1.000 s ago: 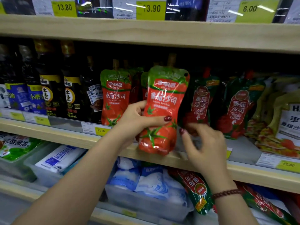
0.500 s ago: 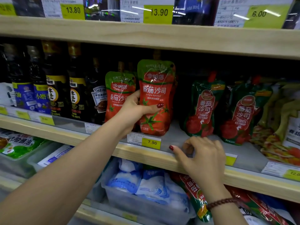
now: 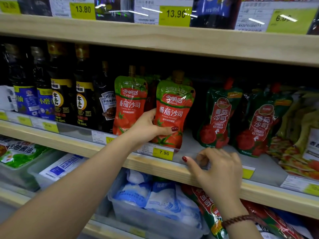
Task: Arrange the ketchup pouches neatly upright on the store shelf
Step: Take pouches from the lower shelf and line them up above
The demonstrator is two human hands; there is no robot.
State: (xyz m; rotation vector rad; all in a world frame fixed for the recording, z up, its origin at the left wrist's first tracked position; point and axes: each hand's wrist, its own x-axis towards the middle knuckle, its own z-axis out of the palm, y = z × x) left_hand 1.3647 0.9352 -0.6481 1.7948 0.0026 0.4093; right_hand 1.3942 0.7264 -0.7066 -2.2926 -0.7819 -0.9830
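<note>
My left hand [image 3: 149,127] grips a red and green ketchup pouch [image 3: 174,107] by its lower left side, thumb across the front. The pouch stands upright on the middle shelf [image 3: 120,157], just behind the 7.90 price tag [image 3: 163,153]. A matching pouch [image 3: 129,102] stands upright to its left, with more behind it. Two darker green ketchup pouches [image 3: 219,114] [image 3: 262,121] stand to the right. My right hand [image 3: 219,168] rests on the shelf's front edge with fingers loosely curled, holding nothing.
Dark sauce bottles [image 3: 58,99] fill the shelf's left part. Yellow sauce pouches [image 3: 302,133] lean at the far right. The shelf above [image 3: 155,40] hangs low over the pouches. Below, a clear bin [image 3: 155,219] holds white and blue bags, with ketchup pouches [image 3: 210,211] lying beside it.
My left hand carried the pouch from in front of the shelf edge back onto the shelf and stood it upright. My right hand let go of its base and dropped to the shelf edge.
</note>
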